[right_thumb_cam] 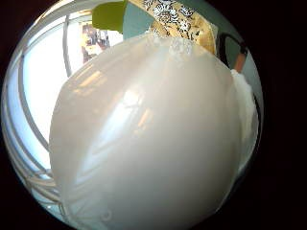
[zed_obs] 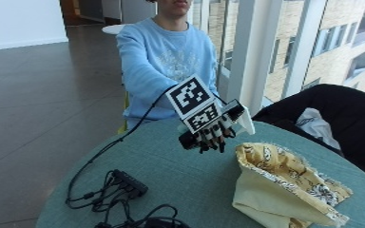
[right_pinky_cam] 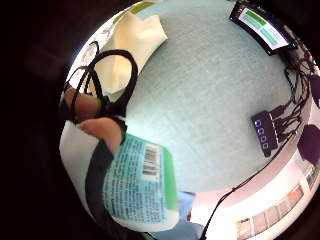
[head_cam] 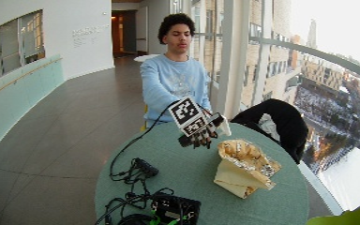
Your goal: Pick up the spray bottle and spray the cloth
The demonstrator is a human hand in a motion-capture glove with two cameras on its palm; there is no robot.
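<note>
While your gloved right hand (zed_obs: 209, 130) is hanging above the table (zed_obs: 188, 185), the spray bottle (zed_obs: 244, 119) is sitting inside it, lifted clear of the tabletop. Your fingers (zed_obs: 213, 136) are curling round the bottle's body, grasping it; the white upper part is sticking out past the hand on the window side. From the little-finger side of the palm, the bottle's blue label with its barcode (right_pinky_cam: 142, 182) is lying right against the palm, a fingertip (right_pinky_cam: 102, 131) pressing at its edge. From the thumb side, the pale translucent body of the bottle (right_thumb_cam: 153, 139) is filling nearly everything, so it is sitting very close to the palm.

Cloth (zed_obs: 283, 187): a cream and yellow patterned piece, lying bunched and folded on the table, beside and below the held bottle, not touching the hand. Whether the nozzle is facing it, you cannot tell.

No open containers are showing.

Farther out, a black hub (zed_obs: 129, 183) with tangled cables is lying on the table's near edge, and a black device with a lit green screen (head_cam: 175, 208) is sitting by it in the wide view. A dark jacket is draping over a chair (zed_obs: 334, 114) beside the table.
</note>
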